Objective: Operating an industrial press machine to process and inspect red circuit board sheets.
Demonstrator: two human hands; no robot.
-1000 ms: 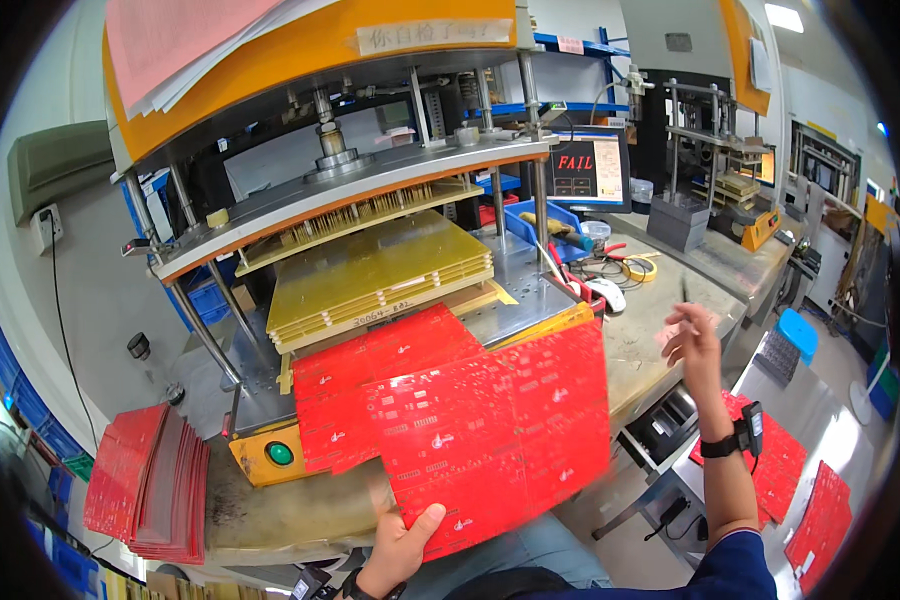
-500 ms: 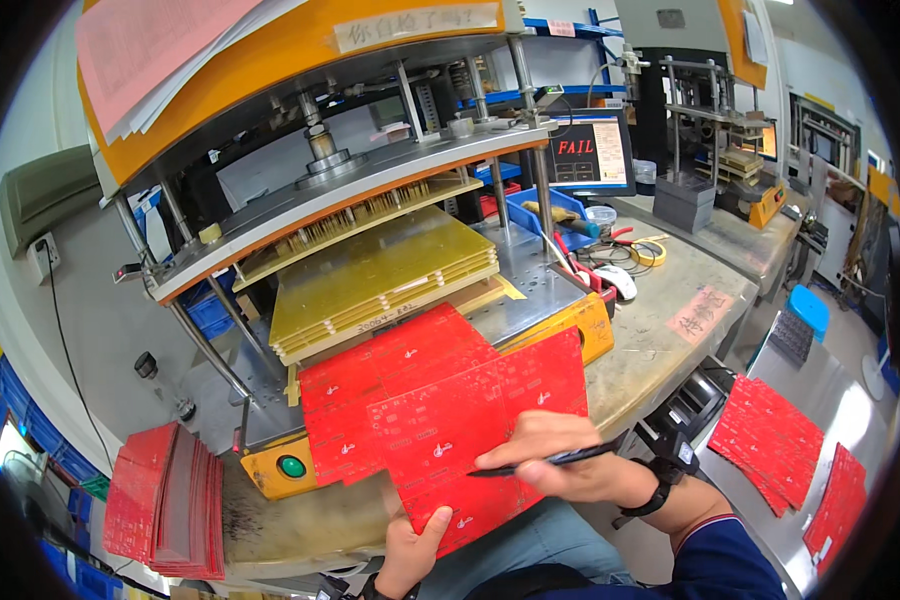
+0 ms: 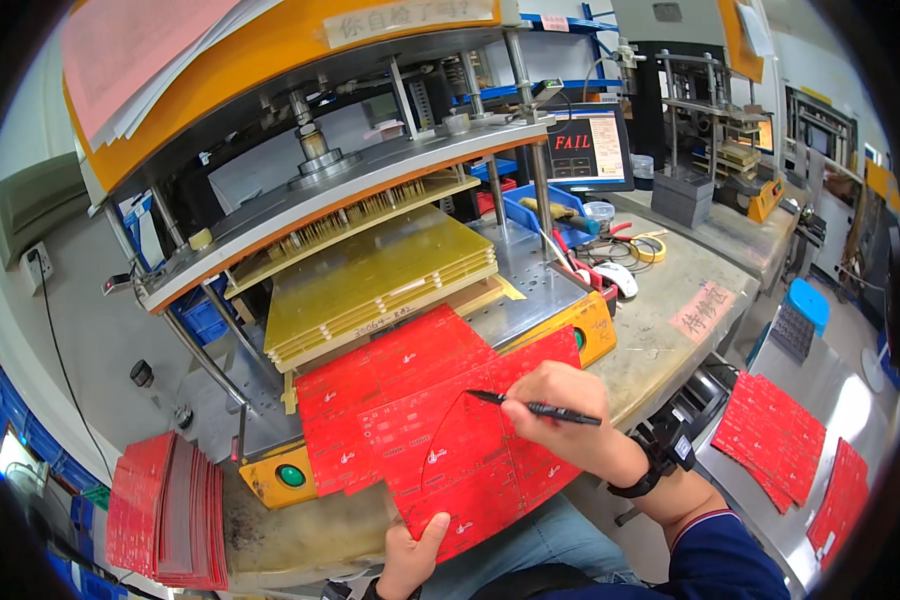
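My left hand grips the lower left corner of a red circuit board panel, thumb on top. In my right hand is a black marker pen, pinched between thumb and fingers. Its tip points left and meets the panel's face, or nearly so, at the top end of a thin dark curved line. Beneath and behind the held panel, another red panel lies at the front of the press fixture.
A press with a pin plate stands over a stacked yellow fixture. A green button is at its front left. Red panel stacks stand at left and on the right-hand metal table. Behind are a monitor, mouse and blue bin.
My right hand has moved up with the marker, its tip now higher on the panel. A dark curved line now shows there. The left hand keeps its grip on the corner.
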